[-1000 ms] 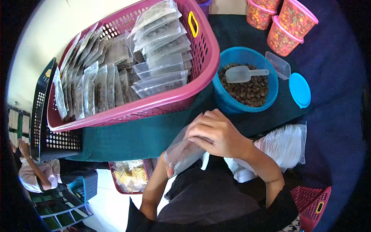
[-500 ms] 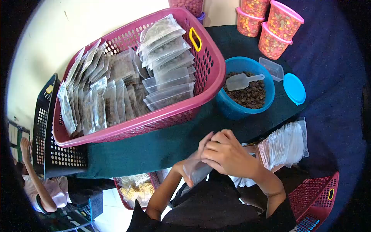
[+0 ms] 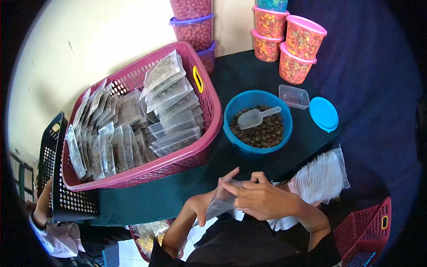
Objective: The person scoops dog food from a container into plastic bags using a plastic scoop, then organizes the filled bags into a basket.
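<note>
In front of my body a clear plastic bag (image 3: 219, 205) is stretched between both hands, with nothing visible inside it. My left hand (image 3: 205, 202) grips the bag from the left, its thumb low and its fingers behind the plastic. My right hand (image 3: 269, 199) is closed on the bag's upper right edge, fingers bent. Beyond them stands a blue tub (image 3: 284, 133) of dark brown pieces, with a translucent scoop (image 3: 251, 119) lying on top. To the right a stack of white-looking bags (image 3: 321, 180) fans out beside my right forearm.
A maroon basket (image 3: 147, 171) of filled clear bags occupies the table's left. Behind are pink-lidded tubs (image 3: 304, 40) and purple-lidded tubs (image 3: 193, 33). A blue lid (image 3: 324, 115) and clear container (image 3: 294, 96) lie right. Another person's arm (image 3: 43, 204) shows beside a black basket (image 3: 73, 202).
The view has tilted upward, so table things sit lower and further left. My hands have drawn a little apart, and the bag is spread wider between them.
</note>
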Demonstrator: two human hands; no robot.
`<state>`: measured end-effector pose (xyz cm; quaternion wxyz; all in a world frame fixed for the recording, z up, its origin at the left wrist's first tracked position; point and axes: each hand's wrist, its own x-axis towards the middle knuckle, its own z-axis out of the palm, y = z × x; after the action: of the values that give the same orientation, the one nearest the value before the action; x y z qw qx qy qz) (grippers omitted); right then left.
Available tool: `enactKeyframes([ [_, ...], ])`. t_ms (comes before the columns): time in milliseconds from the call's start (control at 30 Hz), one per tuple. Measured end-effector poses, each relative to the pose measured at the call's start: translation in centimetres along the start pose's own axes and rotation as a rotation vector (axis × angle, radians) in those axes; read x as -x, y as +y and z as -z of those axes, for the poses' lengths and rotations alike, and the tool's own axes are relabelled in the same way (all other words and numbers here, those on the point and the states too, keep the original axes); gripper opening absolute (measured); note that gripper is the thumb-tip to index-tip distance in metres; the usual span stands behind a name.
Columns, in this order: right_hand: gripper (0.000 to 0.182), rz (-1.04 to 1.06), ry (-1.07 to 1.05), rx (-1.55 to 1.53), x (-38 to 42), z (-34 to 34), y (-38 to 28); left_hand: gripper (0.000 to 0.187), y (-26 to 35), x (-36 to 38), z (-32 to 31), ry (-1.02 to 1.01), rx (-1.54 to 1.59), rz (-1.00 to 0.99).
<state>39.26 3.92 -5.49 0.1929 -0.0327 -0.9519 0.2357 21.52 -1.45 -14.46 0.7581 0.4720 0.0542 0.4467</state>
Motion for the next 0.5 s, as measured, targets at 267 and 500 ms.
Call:
enactKeyframes([
  [267,0.01,0.213,-0.094,-0.211,1.4,2.8,5.9,0.132,-0.1,-3.3,-0.9,0.25,-0.21,0.058],
  [500,0.018,0.184,-0.054,-0.445,-0.2,8.7,12.1,0.115,-2.1,-5.5,-1.3,0.559,-0.302,-0.137],
])
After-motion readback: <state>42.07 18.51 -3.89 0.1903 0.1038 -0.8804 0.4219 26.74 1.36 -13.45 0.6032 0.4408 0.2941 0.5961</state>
